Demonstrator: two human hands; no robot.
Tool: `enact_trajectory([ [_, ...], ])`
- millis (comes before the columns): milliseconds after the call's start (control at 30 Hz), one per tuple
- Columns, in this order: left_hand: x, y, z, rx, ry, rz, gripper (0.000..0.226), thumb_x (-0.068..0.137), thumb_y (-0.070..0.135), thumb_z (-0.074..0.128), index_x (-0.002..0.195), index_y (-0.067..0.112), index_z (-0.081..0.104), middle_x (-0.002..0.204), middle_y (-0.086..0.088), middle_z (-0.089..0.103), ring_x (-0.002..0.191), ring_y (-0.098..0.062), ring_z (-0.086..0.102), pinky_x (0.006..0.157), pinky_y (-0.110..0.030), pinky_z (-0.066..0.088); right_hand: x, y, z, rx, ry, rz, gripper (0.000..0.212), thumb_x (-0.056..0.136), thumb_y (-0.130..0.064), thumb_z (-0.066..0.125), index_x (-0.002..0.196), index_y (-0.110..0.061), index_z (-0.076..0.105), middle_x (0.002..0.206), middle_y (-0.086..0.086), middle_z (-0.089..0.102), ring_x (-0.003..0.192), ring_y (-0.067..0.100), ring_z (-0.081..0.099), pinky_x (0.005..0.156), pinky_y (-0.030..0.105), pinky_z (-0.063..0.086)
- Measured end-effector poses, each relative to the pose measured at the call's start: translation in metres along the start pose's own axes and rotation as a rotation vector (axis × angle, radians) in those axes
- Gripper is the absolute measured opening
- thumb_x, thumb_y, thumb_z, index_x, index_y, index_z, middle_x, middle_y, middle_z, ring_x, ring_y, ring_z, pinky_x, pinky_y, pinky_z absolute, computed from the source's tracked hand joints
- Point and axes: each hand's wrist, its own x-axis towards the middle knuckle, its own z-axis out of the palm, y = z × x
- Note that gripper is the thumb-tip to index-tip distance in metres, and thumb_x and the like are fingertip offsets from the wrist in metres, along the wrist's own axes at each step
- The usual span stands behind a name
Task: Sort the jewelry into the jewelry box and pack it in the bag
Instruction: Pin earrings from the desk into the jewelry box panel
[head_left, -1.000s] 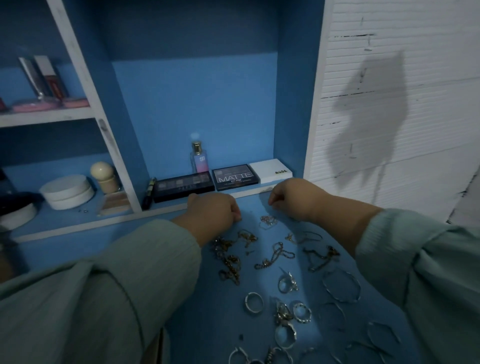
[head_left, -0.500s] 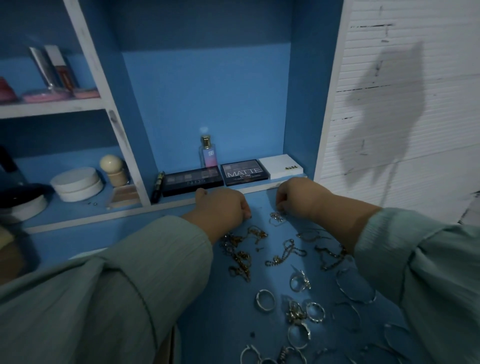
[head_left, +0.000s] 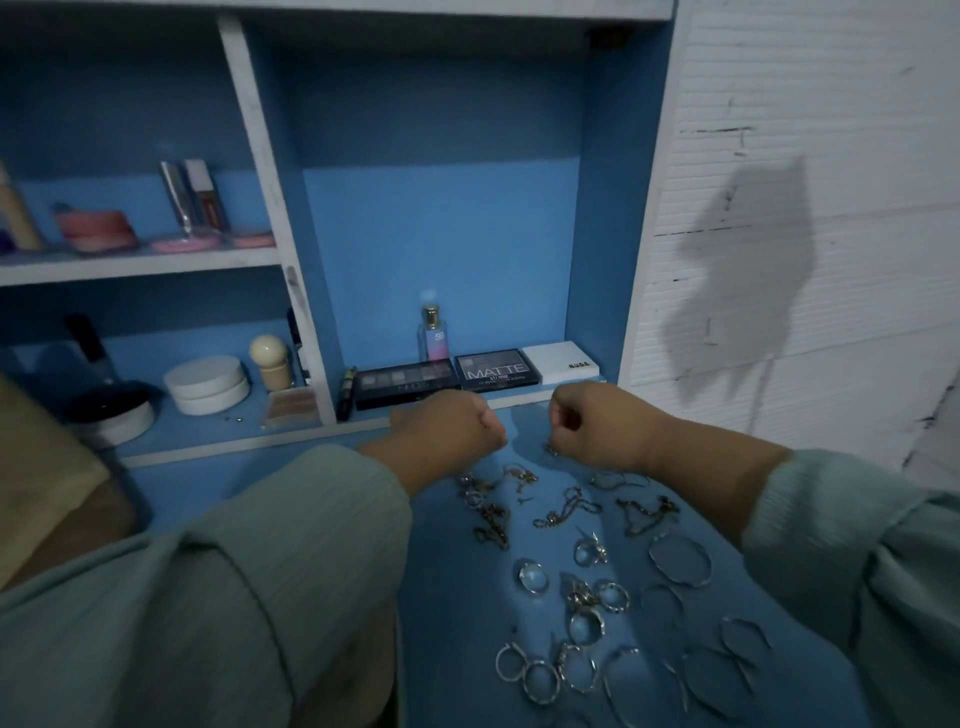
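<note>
A bare patch of blue tabletop runs from nine to six o'clock of the scattered silver rings and gold chains, giving open passage. At twelve o'clock, a row of flat black makeup palettes and a white box blocks the shelf edge. A white panelled wall closes the three o'clock side.

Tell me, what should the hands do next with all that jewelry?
Probably lift the small piece that the right hand seems to pinch off the blue surface. Both hands are curled at the pile's far edge, and no jewelry box is in view yet.
</note>
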Motion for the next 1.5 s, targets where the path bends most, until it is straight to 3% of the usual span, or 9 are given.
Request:
enact_trajectory([
  [100, -0.034, -0.002, -0.015, -0.207, 0.026, -0.003, 0.013, 0.087, 0.031, 0.061, 0.086, 0.019, 0.066, 0.105, 0.001, 0.065, 0.1, -0.018, 0.059, 0.091, -0.031, 0.047, -0.021, -0.023, -0.009, 0.029, -0.006, -0.023, 0.022, 0.081, -0.018, 0.058, 0.066, -0.027, 0.045, 0.072, -0.012, 0.05, 0.069, 0.007, 0.047, 0.065, 0.021, 0.039],
  [300, -0.095, -0.012, -0.035, -0.409, 0.072, 0.043, 0.006, 0.083, 0.023, 0.067, 0.079, 0.018, 0.067, 0.085, 0.009, 0.066, 0.074, -0.005, 0.057, 0.057, -0.009, 0.043, -0.061, -0.067, -0.014, 0.133, -0.054, -0.079, 0.02, 0.077, -0.011, 0.063, 0.067, -0.023, 0.051, 0.075, -0.004, 0.061, 0.067, 0.008, 0.053, 0.068, 0.025, 0.048],
  [433, -0.132, -0.02, -0.043, -0.434, 0.102, 0.049, 0.01, 0.082, 0.025, 0.067, 0.073, 0.025, 0.065, 0.088, 0.007, 0.068, 0.085, -0.012, 0.061, 0.069, -0.021, 0.048, -0.085, -0.095, -0.013, 0.193, -0.107, -0.078, 0.017, 0.075, -0.01, 0.062, 0.066, -0.02, 0.054, 0.075, 0.005, 0.068, 0.06, 0.01, 0.056, 0.066, 0.033, 0.054],
  [600, -0.174, -0.032, -0.046, -0.455, 0.143, 0.039, 0.006, 0.083, 0.027, 0.065, 0.077, 0.026, 0.065, 0.09, 0.001, 0.07, 0.075, -0.013, 0.058, 0.061, -0.022, 0.046, -0.113, -0.125, -0.002, 0.225, -0.16, -0.108, 0.012, 0.083, -0.014, 0.056, 0.073, -0.019, 0.052, 0.072, -0.002, 0.061, 0.059, 0.01, 0.058, 0.064, 0.024, 0.051],
  [767, -0.207, -0.051, -0.042, -0.446, 0.209, 0.042, 0.01, 0.086, 0.029, 0.064, 0.077, 0.031, 0.06, 0.079, 0.014, 0.063, 0.067, 0.004, 0.054, 0.049, -0.003, 0.038, -0.133, -0.14, 0.022, 0.391, -0.238, -0.08, 0.009, 0.092, -0.014, 0.048, 0.082, -0.016, 0.047, 0.105, 0.012, 0.063, 0.072, 0.012, 0.067, 0.059, 0.021, 0.052],
  [933, -0.23, -0.069, -0.035, -0.483, 0.322, 0.013, 0.008, 0.086, 0.029, 0.064, 0.08, 0.033, 0.061, 0.087, 0.017, 0.064, 0.079, 0.005, 0.056, 0.061, -0.01, 0.041, -0.144, -0.145, 0.047, 0.529, -0.124, -0.079, 0.017, 0.089, -0.011, 0.05, 0.073, -0.017, 0.049, 0.105, 0.017, 0.065, 0.082, 0.022, 0.067, 0.079, 0.039, 0.056],
  [1100, -0.244, -0.085, -0.034, -0.461, 0.458, 0.048, 0.009, 0.086, 0.031, 0.063, 0.08, 0.037, 0.061, 0.083, 0.025, 0.061, 0.077, 0.022, 0.05, 0.063, 0.001, 0.037, -0.14, -0.144, 0.056, 0.679, 0.112, -0.067, 0.017, 0.084, -0.015, 0.053, 0.068, -0.02, 0.051, 0.092, 0.015, 0.068, 0.083, 0.025, 0.066, 0.084, 0.048, 0.052],
  [1300, -0.238, -0.094, -0.035, -0.345, 0.682, 0.102, 0.021, 0.08, 0.037, 0.065, 0.067, 0.051, 0.056, 0.085, 0.033, 0.059, 0.091, 0.006, 0.052, 0.095, -0.046, 0.04, -0.123, -0.155, 0.048, 0.723, 0.235, -0.104, 0.011, 0.085, -0.015, 0.054, 0.075, -0.018, 0.056, 0.094, 0.015, 0.067, 0.092, 0.03, 0.063, 0.085, 0.047, 0.051],
  [1500, -0.218, -0.108, -0.028, -0.16, 0.666, -0.016, 0.018, 0.077, 0.046, 0.065, 0.069, 0.056, 0.052, 0.091, 0.026, 0.043, 0.1, -0.001, 0.034, 0.093, -0.03, 0.023, -0.097, -0.16, 0.052, 0.831, 0.286, -0.073, 0.008, 0.084, -0.013, 0.057, 0.08, -0.008, 0.062, 0.098, 0.018, 0.066, 0.096, 0.033, 0.06, 0.088, 0.043, 0.05],
])
